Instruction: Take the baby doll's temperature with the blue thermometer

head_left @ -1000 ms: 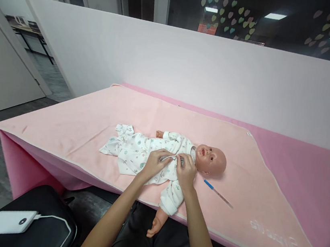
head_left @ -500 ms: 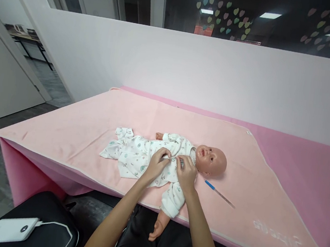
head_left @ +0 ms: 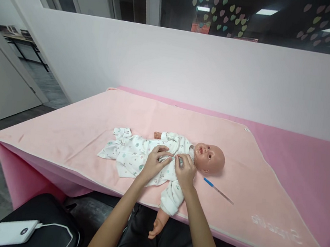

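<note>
A baby doll [head_left: 209,159] lies on its back with its head to the right, dressed in a white printed baby outfit [head_left: 132,155]. Both my hands meet at the outfit's chest front. My left hand [head_left: 156,162] pinches the fabric there, fingers bent together. Close beside it, my right hand [head_left: 185,170] pinches the outfit nearer the doll's neck. Whatever fastening lies between the fingertips is too small to make out. One doll arm hangs over the table's near edge, while the other rests on the far side.
A thermometer-like stick with a blue end [head_left: 208,182] lies right of the doll. Under everything spreads a pale pink blanket [head_left: 70,127] over a darker pink cover [head_left: 314,167]. A white power bank [head_left: 10,233] with a cable sits on a black seat at lower left. A white wall stands behind.
The camera view has shifted slightly. My left hand's fingers have stretched a little toward the right hand at the outfit's front. The doll stays put.
</note>
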The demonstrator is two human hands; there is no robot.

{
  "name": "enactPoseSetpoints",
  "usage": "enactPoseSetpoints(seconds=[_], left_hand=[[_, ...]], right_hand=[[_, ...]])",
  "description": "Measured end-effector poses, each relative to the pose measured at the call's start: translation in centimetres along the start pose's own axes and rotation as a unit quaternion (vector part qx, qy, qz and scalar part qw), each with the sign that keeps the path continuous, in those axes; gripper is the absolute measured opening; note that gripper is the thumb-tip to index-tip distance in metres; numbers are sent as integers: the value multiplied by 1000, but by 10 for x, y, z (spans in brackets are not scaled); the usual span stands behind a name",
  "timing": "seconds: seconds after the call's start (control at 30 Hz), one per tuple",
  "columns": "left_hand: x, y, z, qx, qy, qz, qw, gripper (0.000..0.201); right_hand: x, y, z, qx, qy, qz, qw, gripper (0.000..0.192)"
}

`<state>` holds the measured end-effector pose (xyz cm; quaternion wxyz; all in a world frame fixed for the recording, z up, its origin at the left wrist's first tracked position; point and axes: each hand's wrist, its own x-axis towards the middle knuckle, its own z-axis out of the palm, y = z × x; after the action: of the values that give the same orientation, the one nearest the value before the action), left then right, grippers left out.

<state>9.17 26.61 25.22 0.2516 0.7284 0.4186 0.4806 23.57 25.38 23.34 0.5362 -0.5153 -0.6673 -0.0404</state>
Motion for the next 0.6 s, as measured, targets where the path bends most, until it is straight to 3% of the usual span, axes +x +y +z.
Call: enactPoseSetpoints(seconds=[0.27, 0.43, 0.6], left_hand=[[-10, -1, 3, 187, 34, 66, 980, 23], [-21, 0, -5, 220, 77, 83, 969, 30], [-36, -4, -14, 213, 105, 47, 970, 30]], right_hand=[[0, 1, -1, -1, -3, -3, 1000, 16], [0, 1, 0, -14, 5, -5, 1000, 17], [-2, 3, 2, -35, 19, -5, 999, 21]])
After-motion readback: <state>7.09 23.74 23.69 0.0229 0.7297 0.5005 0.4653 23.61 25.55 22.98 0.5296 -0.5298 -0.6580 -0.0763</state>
